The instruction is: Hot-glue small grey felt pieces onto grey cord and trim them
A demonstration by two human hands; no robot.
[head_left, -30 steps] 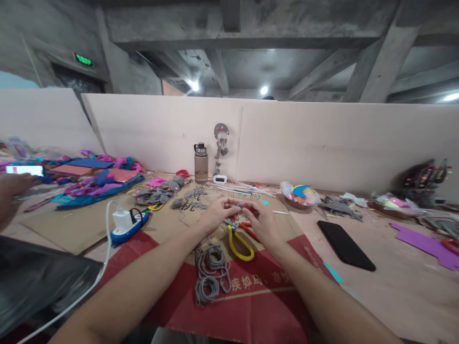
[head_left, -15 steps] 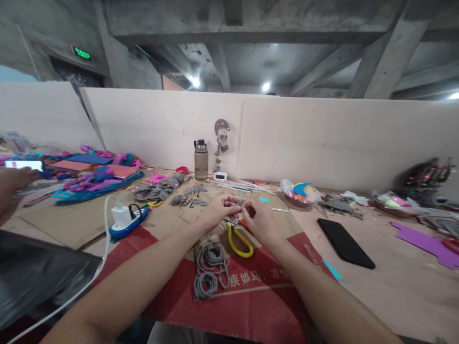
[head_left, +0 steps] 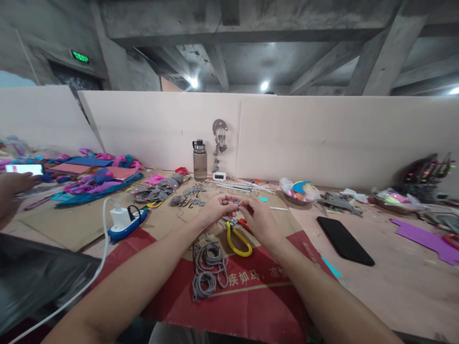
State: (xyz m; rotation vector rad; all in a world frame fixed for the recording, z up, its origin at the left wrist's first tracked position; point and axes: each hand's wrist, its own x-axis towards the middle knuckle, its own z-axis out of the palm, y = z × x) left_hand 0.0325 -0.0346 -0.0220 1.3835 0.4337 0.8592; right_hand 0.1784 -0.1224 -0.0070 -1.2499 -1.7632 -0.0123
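My left hand (head_left: 220,210) and my right hand (head_left: 257,217) meet over the cardboard, fingertips pinched together. Between them shows a sliver of a small grey piece (head_left: 236,202), mostly covered by the fingers; its kind I cannot make out. Just below the hands lie scissors with yellow handles (head_left: 239,242), and a red-orange handle (head_left: 245,226) pokes out beside my right hand. Coils of grey cord (head_left: 210,270) rest nearer me on the red part of the cardboard (head_left: 258,310). Grey felt pieces (head_left: 193,192) lie beyond my left hand.
A water bottle (head_left: 200,161) stands at the back beside a hanging grey moon ornament (head_left: 220,128). A blue power strip (head_left: 127,228) with a white cable is on the left, a black phone (head_left: 344,240) on the right. Another person's hand (head_left: 17,184) touches a lit phone (head_left: 25,169) far left.
My fingertips have drawn closer together, covering more of the small grey piece. The whole view has shifted slightly. Scissors and cord lie where they were.
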